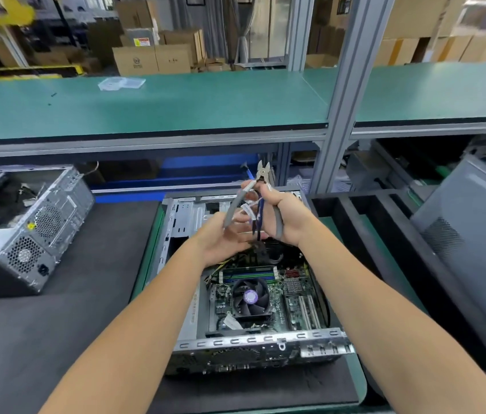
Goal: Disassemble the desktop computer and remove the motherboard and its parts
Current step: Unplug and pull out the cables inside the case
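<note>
**Cutters and cable bundle held above the open computer case**

The open desktop case (pixel 253 282) lies flat at lower centre of the frame, on a dark mat over the green bench. Inside it the motherboard (pixel 268 297) is in place, with the black cooler fan (pixel 250 297) at its middle, memory sticks (pixel 247 276) just above the fan, and expansion slots (pixel 304 309) to the fan's right. The metal rear edge of the case, with its ports, faces the bottom of the frame.

Above the far part of the case, both hands meet at mid-frame. The right hand (pixel 289 219) is curled around the grey handles of a pair of cutters (pixel 262 174), whose jaws point up toward the shelf edge and stand slightly parted. The same hand also grips a bundle of cables (pixel 258 213), dark blue and white, running down toward the board. The left hand (pixel 221 240) sits just left of it, palm turned up, fingers curled loosely at one grey handle and the cables; whether it pinches them cannot be told.

At the left of the frame a second computer case (pixel 27 231) stands on the mat. A grey side panel (pixel 468 234) leans at the right edge. Behind, a green shelf (pixel 176 106) spans the frame, with a clear plastic bag (pixel 121 83) on it, and cardboard boxes (pixel 152 58) are stacked beyond.
</note>
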{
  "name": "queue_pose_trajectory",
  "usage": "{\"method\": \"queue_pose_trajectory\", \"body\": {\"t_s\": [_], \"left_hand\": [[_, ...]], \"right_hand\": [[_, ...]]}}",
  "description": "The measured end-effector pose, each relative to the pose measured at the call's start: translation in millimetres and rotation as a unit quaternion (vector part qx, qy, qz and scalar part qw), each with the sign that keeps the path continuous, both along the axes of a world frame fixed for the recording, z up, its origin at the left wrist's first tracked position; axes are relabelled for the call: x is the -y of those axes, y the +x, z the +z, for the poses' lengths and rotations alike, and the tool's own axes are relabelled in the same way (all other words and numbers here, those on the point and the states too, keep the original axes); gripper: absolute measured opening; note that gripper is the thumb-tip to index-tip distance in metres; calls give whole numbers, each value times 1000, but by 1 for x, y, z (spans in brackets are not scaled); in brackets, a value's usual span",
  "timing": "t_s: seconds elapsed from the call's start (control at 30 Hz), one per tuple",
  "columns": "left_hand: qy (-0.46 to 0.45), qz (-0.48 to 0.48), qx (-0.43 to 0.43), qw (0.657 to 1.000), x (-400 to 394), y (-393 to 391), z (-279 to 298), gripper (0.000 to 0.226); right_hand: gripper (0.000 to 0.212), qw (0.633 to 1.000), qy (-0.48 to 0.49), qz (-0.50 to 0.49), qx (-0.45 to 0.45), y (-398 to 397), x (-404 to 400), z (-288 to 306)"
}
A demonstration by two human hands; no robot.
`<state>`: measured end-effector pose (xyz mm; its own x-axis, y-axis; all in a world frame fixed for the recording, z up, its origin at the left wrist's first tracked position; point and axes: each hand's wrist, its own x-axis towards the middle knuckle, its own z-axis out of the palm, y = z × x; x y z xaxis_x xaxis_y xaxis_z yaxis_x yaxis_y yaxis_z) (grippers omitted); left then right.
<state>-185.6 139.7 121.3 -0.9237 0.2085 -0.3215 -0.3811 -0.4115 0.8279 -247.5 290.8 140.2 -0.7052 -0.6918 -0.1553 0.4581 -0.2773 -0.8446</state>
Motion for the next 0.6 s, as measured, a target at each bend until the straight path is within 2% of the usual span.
{"method": "queue_pose_trajectory", "body": {"t_s": [0.1, 0.13, 0.23, 0.37, 0.43, 0.5, 0.6], "left_hand": [[-23, -69, -37, 997, 10, -10, -10, 45], [-46, -69, -49, 995, 11, -13, -11, 48], [-125, -22, -72, 989, 11, -24, -14, 28], [-183, 14, -76, 980, 24, -30, -21, 32], [-234, 28, -58, 970, 35, -32, -24, 20], [-265, 49, -44, 962, 41, -33, -25, 11], [-340, 99, -54, 934, 41, -37, -25, 14]], "right_hand": [[36, 1000, 7, 16, 4, -4, 11, 2], [35, 999, 18, 28, 2, -4, 14, 2], [31, 997, 55, 42, -21, -4, 20, 5], [31, 989, 136, 6, -63, -10, 14, 11], [29, 986, 160, -14, -54, -18, 4, 11], [27, 989, 144, -17, -24, -25, -3, 9], [27, 992, 115, 53, -12, -25, -3, 4]]}}
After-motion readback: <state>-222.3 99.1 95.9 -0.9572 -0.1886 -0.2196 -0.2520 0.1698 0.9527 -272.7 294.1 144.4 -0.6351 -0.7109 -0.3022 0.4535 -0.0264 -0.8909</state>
